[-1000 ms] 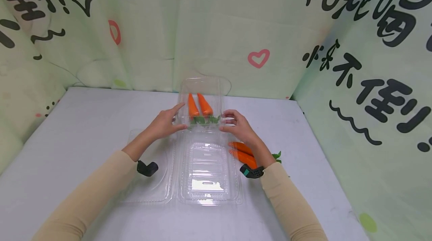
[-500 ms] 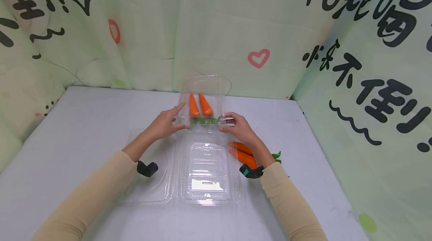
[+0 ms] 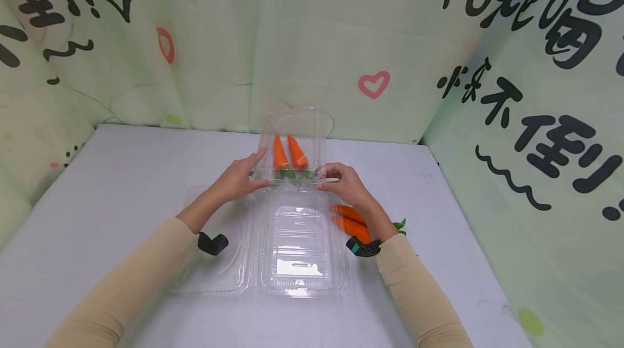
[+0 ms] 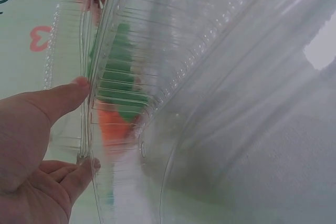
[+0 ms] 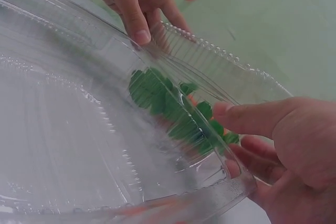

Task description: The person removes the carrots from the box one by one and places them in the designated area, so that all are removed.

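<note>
At the back of the table, a clear plastic clamshell box [image 3: 314,155] contains two orange carrots [image 3: 298,154], points away and green leaves [image 3: 290,174] toward me. My left hand [image 3: 239,177] lies along its left side, thumb at the near corner and index finger reaching up the edge. Thumb and fingertips touch the rim in the left wrist view. On the right, my right hand [image 3: 343,181] grips the near corner, its thumb [image 5: 247,116] against the rim and other fingers curled around the side. Part of those fingers shows through the plastic.
A second clear clamshell [image 3: 302,247] lies unfolded nearer me, its other half [image 3: 214,272] to the left, partly under my left wrist. More carrots [image 3: 352,223] lie right of it, partly hidden by my right wrist. A printed curtain [image 3: 317,39] stands behind the white table [image 3: 424,294].
The far edge of the carrot box has risen slightly and its carrots have shifted a touch to the right. My right fingers have moved a little at the corner; my left hand stays put.
</note>
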The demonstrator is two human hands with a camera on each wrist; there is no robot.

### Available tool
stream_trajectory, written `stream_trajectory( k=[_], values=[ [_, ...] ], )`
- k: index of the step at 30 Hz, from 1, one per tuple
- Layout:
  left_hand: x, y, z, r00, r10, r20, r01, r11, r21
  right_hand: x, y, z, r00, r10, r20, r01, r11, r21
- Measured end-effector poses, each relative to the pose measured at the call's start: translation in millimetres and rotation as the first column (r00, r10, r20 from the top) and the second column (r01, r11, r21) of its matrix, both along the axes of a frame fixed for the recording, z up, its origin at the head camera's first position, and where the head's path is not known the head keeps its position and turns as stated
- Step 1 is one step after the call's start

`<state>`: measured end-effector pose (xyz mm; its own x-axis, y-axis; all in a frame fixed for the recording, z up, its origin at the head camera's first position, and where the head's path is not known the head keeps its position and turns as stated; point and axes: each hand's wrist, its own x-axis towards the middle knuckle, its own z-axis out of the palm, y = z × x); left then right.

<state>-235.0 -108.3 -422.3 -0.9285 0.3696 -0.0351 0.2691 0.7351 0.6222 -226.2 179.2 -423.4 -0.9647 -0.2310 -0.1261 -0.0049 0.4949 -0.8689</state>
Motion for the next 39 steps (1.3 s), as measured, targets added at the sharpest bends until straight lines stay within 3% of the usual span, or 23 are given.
stream_trajectory(
  k=[20,39],
  values=[
    [0.6,1.4,0.9,1.000,-0.008,-0.007,0.008,1.000,-0.003,0.7,0.1,0.0,1.000,0.023,0.021,-0.023,1.000,0.009],
    [0.6,1.8,0.5,1.000,-0.019,-0.011,0.018,1.000,-0.017,1.2,0.3,1.4,0.999,0.045,-0.010,-0.045,0.998,0.049]
  ],
)
